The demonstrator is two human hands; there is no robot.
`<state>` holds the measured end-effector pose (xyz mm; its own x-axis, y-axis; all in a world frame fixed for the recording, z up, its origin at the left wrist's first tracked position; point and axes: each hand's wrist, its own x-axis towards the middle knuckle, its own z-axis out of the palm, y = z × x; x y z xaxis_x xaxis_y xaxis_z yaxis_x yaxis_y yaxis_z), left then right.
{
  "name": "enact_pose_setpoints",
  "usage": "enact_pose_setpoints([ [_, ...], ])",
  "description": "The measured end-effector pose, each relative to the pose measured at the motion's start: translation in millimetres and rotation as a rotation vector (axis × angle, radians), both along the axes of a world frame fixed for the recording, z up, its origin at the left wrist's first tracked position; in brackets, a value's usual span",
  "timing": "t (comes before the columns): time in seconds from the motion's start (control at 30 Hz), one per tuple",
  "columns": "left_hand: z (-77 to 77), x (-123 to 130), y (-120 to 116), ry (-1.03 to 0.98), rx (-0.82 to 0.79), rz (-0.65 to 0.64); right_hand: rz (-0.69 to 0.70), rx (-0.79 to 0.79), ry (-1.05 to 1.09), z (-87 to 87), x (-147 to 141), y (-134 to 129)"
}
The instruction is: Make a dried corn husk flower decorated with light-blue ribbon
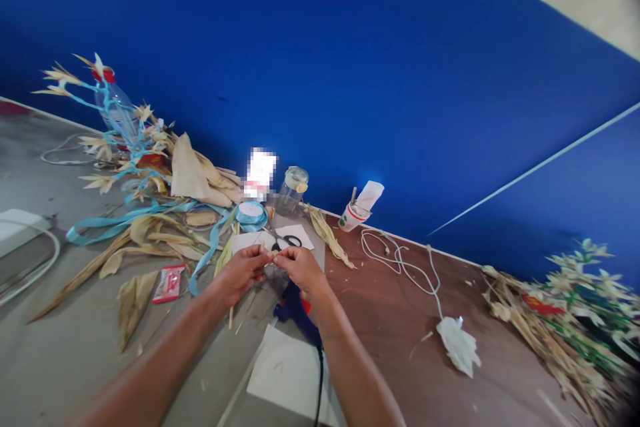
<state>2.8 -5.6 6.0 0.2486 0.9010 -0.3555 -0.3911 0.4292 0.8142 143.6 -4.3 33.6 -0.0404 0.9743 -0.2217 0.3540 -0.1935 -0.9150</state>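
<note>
My left hand (244,272) and my right hand (303,268) meet at the front of the table, their fingertips pinched together. Between them is a small pale piece (271,254), too small and covered to name. Just beyond the fingers, scissors (291,240) with black handles lie on white paper (306,235). A dark blue glue gun (306,328) rests below my right hand, its cord running toward me. A roll of light blue ribbon (251,215) sits behind my left hand, with a loose ribbon (200,278) trailing left.
Dried corn husks (190,173), a red packet (169,283) and a bottle (117,113) with husk flowers are on the left. A glass jar (293,190) and a paper cup (351,217) stand by the blue partition (320,67). White cable (400,257) and more flowers (595,280) lie right.
</note>
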Motion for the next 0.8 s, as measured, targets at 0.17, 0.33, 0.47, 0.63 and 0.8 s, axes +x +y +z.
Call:
enact_pose_setpoints([
  [0.17, 3.3, 0.8, -0.9, 0.063, 0.048, -0.004, -0.001, 0.04, -0.03, -2.5, -1.4, -1.2],
  [0.33, 2.5, 1.0, -1.1, 0.068, 0.081, 0.007, -0.008, 0.137, -0.034, -8.1, -1.9, -2.7],
  [0.47, 2.6, 1.3, -1.8, 0.08, 0.078, 0.015, 0.001, 0.138, 0.006, -12.4, -2.8, -3.1],
  [0.63, 3.6, 2.5, -2.2, 0.072, 0.048, 0.007, -0.027, 0.068, 0.139, -16.0, -2.8, -3.5],
  [0.8, 7.8, 2.1, -3.1, 0.08, 0.057, 0.018, -0.117, -0.006, 0.329, -20.1, 1.2, -0.1],
])
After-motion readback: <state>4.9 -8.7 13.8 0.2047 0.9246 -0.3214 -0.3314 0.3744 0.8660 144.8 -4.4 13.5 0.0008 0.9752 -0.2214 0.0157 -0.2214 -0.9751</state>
